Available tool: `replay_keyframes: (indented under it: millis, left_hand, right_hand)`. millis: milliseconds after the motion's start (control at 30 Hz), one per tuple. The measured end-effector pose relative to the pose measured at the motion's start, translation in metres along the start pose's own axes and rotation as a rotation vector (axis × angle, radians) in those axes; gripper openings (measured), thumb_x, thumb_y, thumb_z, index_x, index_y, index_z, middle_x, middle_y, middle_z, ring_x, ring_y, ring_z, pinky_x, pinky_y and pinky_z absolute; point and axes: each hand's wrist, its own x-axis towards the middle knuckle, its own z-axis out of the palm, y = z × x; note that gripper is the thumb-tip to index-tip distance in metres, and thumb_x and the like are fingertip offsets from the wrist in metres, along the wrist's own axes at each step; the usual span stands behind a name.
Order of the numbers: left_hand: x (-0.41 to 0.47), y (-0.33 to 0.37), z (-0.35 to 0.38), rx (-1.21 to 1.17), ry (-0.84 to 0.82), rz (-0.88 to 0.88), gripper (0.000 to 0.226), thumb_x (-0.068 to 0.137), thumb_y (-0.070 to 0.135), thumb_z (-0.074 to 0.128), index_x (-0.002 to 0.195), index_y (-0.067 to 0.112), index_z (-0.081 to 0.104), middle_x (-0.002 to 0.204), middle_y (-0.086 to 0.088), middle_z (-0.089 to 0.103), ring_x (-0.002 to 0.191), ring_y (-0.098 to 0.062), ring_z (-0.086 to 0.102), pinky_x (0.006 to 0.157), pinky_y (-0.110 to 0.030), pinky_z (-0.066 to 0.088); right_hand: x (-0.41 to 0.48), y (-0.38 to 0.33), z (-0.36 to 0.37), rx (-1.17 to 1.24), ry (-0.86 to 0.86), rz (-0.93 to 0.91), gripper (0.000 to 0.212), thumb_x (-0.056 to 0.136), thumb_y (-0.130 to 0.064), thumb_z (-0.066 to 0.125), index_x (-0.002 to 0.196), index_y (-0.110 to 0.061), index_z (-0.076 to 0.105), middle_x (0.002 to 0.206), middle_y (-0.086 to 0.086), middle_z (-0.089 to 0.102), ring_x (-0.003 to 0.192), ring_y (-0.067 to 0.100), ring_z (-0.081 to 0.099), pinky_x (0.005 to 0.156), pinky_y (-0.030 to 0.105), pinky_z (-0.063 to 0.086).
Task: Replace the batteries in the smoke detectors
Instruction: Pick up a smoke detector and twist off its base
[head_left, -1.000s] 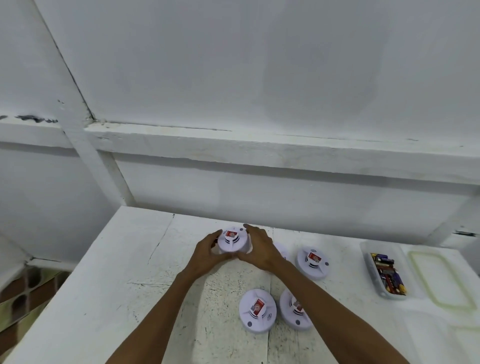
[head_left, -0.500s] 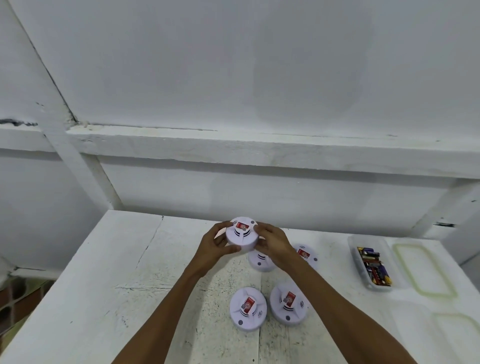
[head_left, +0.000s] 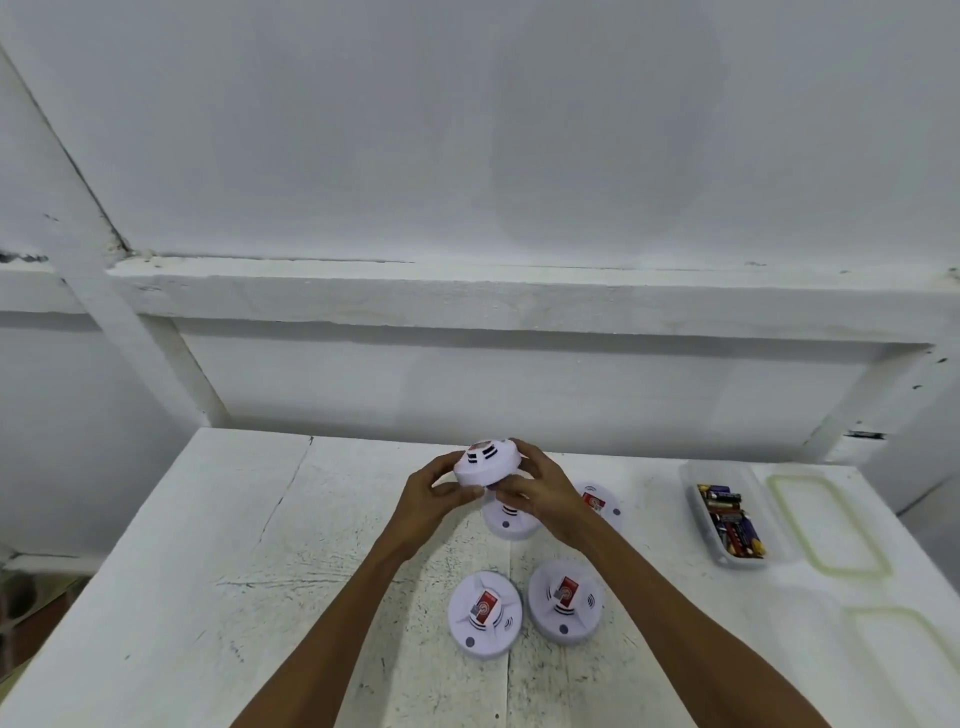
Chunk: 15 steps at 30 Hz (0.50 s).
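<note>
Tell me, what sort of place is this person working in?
Likely a bare workroom or utility space: a rough white-painted table before a plain white wall, several smoke detectors laid out, and a clear tub of batteries beside them.

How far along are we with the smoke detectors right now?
Done: the battery box is open, lid beside it. In hand: left hand and right hand grip one detector above the table, not visibly opened. Left: four detectors lie face up, apparently untouched; no battery is out of the box.
</note>
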Motion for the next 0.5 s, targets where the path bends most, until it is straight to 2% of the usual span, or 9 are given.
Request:
replay_keyframes:
  millis: [100, 200, 267, 333, 433, 500]
  left_hand:
    - [0.0, 0.005, 0.009, -0.03, 0.005, -0.066, 0.039, 0.092, 0.037, 0.068, 0.118, 0.008, 0.07, 0.113, -0.014, 0.076, 0.098, -0.028, 0.076, 0.086, -0.034, 0.061]
    - [0.001, 0.008, 0.016, -0.025, -0.02, -0.168, 0.053, 0.101, 0.05, 0.051, 0.114, 0.004, 0.073, 0.101, -0.019, 0.078, 0.094, -0.033, 0.076, 0.086, -0.041, 0.062]
    - [0.002, 0.007, 0.02, -0.032, -0.018, -0.197, 0.056, 0.104, 0.05, 0.046, 0.117, 0.003, 0.073, 0.1, -0.02, 0.078, 0.094, -0.035, 0.076, 0.086, -0.043, 0.062]
    - [0.002, 0.006, 0.022, -0.071, 0.034, -0.197, 0.052, 0.104, 0.047, 0.049, 0.122, 0.004, 0.071, 0.105, -0.018, 0.077, 0.095, -0.033, 0.076, 0.086, -0.043, 0.062]
    - [0.001, 0.006, 0.027, -0.153, 0.076, -0.207, 0.044, 0.104, 0.044, 0.051, 0.128, 0.011, 0.069, 0.114, -0.012, 0.077, 0.101, -0.029, 0.075, 0.088, -0.043, 0.062]
    - [0.0, 0.008, 0.034, -0.248, 0.056, -0.24, 0.043, 0.105, 0.045, 0.048, 0.129, 0.015, 0.067, 0.117, -0.011, 0.076, 0.104, -0.03, 0.074, 0.091, -0.048, 0.06]
  right_hand:
    - [-0.002, -0.004, -0.008, -0.076, 0.064, -0.028, 0.043, 0.091, -0.026, 0.071, 0.132, -0.023, 0.057, 0.13, 0.0, 0.06, 0.112, 0.021, 0.065, 0.08, 0.035, 0.06]
    - [-0.004, -0.009, -0.014, -0.06, 0.108, -0.013, 0.035, 0.091, -0.029, 0.07, 0.121, -0.014, 0.06, 0.115, 0.007, 0.071, 0.105, 0.022, 0.07, 0.077, 0.036, 0.061]
    - [-0.005, -0.01, -0.016, -0.067, 0.099, 0.008, 0.035, 0.091, -0.029, 0.071, 0.118, -0.011, 0.06, 0.107, 0.011, 0.074, 0.096, 0.026, 0.073, 0.078, 0.041, 0.061]
    - [-0.007, -0.01, -0.016, -0.081, 0.098, 0.015, 0.035, 0.09, -0.027, 0.072, 0.117, -0.009, 0.06, 0.103, 0.012, 0.075, 0.091, 0.027, 0.074, 0.074, 0.039, 0.061]
    - [-0.012, -0.006, -0.015, -0.05, 0.14, 0.021, 0.033, 0.09, -0.026, 0.072, 0.114, -0.006, 0.061, 0.101, 0.012, 0.075, 0.09, 0.028, 0.074, 0.069, 0.035, 0.06]
    - [-0.014, -0.005, -0.014, -0.03, 0.156, 0.016, 0.031, 0.09, -0.027, 0.072, 0.111, -0.007, 0.063, 0.101, 0.012, 0.075, 0.091, 0.028, 0.074, 0.069, 0.036, 0.061]
